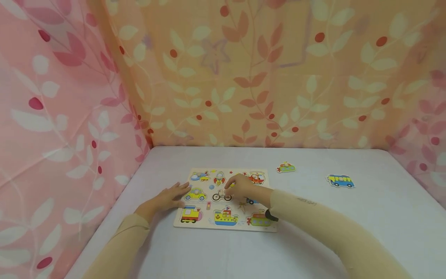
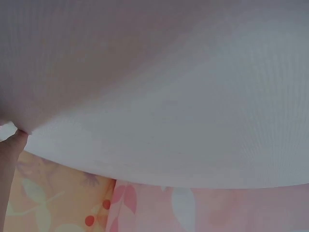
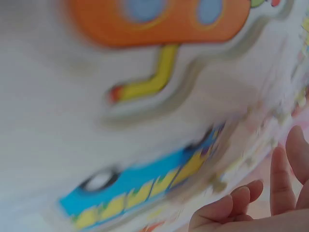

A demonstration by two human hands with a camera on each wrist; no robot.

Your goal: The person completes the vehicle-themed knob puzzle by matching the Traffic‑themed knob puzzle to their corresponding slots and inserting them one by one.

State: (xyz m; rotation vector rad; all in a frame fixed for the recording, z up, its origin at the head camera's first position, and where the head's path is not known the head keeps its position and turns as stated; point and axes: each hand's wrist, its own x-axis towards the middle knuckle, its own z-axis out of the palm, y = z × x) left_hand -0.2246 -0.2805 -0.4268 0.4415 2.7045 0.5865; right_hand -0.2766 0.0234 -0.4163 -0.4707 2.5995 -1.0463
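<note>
A wooden peg puzzle board [image 1: 224, 228] with vehicle pictures lies on the white table. My left hand [image 1: 167, 199] rests at its left edge, fingers straight, beside the yellow car piece [image 1: 195, 195]. In the left wrist view only a bit of the left hand [image 2: 14, 145] shows. My right hand [image 1: 240, 188] is over the board's middle, fingertips right by the knob of the bicycle piece [image 1: 217, 197]. In the right wrist view the right hand's [image 3: 260, 208] index finger and thumb are apart, nothing visible between them. Below that arm are the submarine picture [image 3: 164, 29] and bus picture [image 3: 140, 183].
A loose submarine piece [image 1: 286, 167] and a loose bus piece [image 1: 340, 181] lie on the table [image 1: 310, 209] right of the board. Plane, rocket, helicopter, train [image 1: 190, 214] and ship [image 1: 225, 217] pictures surround the bicycle. Floral curtains [image 1: 223, 77] enclose the table.
</note>
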